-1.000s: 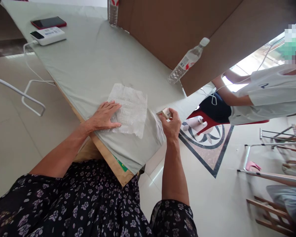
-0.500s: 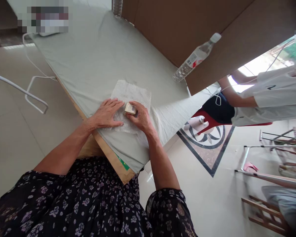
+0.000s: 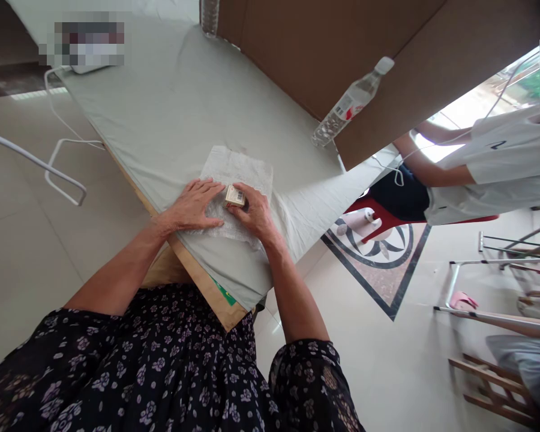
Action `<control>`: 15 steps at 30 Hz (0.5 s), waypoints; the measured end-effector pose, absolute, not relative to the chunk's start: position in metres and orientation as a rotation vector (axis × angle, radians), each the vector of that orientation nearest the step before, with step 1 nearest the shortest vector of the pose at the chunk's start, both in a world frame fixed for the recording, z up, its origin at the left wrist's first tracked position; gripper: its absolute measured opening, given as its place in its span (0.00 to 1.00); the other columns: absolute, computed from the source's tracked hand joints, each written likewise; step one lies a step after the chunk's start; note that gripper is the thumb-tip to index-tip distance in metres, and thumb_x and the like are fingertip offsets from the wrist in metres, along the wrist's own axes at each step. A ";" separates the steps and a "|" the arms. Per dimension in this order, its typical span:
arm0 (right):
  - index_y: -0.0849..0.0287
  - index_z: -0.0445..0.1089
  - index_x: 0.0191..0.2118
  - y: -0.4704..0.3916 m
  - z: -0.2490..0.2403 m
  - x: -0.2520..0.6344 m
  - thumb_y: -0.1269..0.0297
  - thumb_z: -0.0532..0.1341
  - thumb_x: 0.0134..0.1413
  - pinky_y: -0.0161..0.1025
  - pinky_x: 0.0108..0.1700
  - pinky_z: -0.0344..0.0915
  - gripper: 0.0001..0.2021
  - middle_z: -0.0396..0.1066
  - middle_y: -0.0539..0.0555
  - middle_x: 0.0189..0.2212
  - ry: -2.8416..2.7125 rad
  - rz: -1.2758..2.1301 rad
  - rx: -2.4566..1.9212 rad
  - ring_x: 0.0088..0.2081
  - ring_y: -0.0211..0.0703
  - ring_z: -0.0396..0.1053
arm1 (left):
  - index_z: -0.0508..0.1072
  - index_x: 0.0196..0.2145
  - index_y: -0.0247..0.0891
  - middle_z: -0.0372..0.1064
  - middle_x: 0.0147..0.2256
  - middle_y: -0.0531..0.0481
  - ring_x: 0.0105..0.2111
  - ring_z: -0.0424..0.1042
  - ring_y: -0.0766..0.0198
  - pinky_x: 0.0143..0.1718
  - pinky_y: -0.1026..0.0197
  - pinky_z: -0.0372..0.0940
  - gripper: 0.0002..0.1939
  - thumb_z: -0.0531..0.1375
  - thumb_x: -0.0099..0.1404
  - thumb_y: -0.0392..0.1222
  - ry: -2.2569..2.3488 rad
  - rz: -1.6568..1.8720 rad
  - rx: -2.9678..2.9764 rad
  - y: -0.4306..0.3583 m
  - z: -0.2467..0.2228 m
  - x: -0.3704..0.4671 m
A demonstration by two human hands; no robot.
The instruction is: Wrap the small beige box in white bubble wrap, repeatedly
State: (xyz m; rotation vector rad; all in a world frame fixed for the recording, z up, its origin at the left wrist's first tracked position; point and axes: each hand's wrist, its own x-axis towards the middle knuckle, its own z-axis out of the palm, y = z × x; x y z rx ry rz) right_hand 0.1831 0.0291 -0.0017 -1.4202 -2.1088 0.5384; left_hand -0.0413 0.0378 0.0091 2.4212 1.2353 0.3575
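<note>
A white, crinkled sheet [image 3: 247, 171] lies on the cloth-covered table [image 3: 162, 114] near its front corner. On the sheet is a small cream box [image 3: 234, 196] with a dark barcode-like print. My right hand [image 3: 255, 213] grips the box from its right side, thumb in front and fingers behind. To the left of the box, my left hand [image 3: 198, 207] rests flat on the sheet's left part with its fingers spread, the fingertips close to the box.
Beyond the sheet, a clear bottle [image 3: 351, 105] leans against a large brown cardboard box [image 3: 288, 54]. A white device [image 3: 94, 57] with a cable sits at the table's far left. At the right, a person in a white shirt [image 3: 504, 162] sits on a red chair.
The view has shifted slightly. Both hands keep nearly the same places, and the small box stays in my right hand on the sheet.
</note>
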 end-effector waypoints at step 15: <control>0.55 0.76 0.43 -0.057 0.010 0.185 0.71 0.58 0.67 0.51 0.57 0.63 0.09 0.78 0.59 0.55 -2.261 -0.047 -1.396 0.53 0.52 0.74 | 0.72 0.61 0.42 0.57 0.71 0.36 0.71 0.55 0.35 0.71 0.33 0.52 0.33 0.70 0.60 0.49 1.114 0.711 2.482 -0.015 0.010 -0.068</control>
